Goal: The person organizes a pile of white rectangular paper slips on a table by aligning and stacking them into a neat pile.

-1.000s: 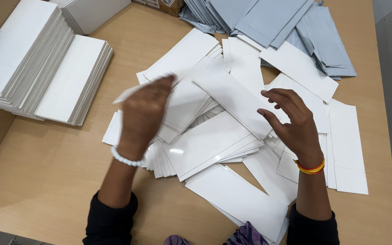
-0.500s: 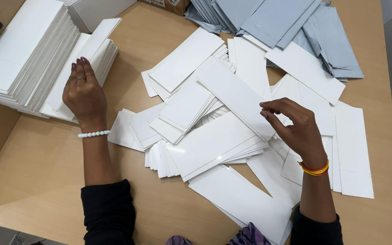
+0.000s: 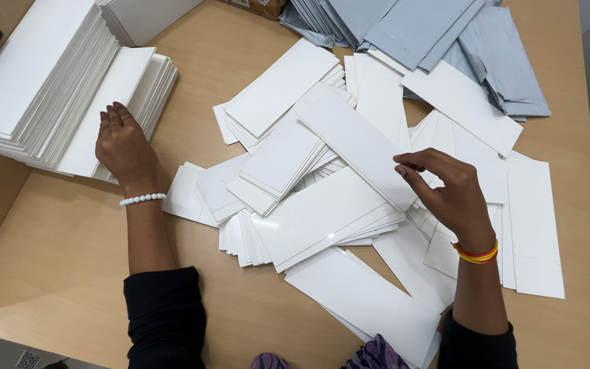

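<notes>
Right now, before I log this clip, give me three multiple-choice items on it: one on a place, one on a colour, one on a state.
1. Where does the left hand rest?
A. on the neat stack of white cards
B. on the grey plastic mailer bags
C. on bare table

2. What colour is the bead bracelet on the left wrist?
A. red
B. white
C. black

3. How do the flat white cards at the middle of the wooden table lie?
A. boxed
B. squared up
C. loosely scattered, overlapping

Answers: 1 A, fingers lie on the stack's near edge. 2 B, pale beads. 3 C, cards fan at different angles.
</notes>
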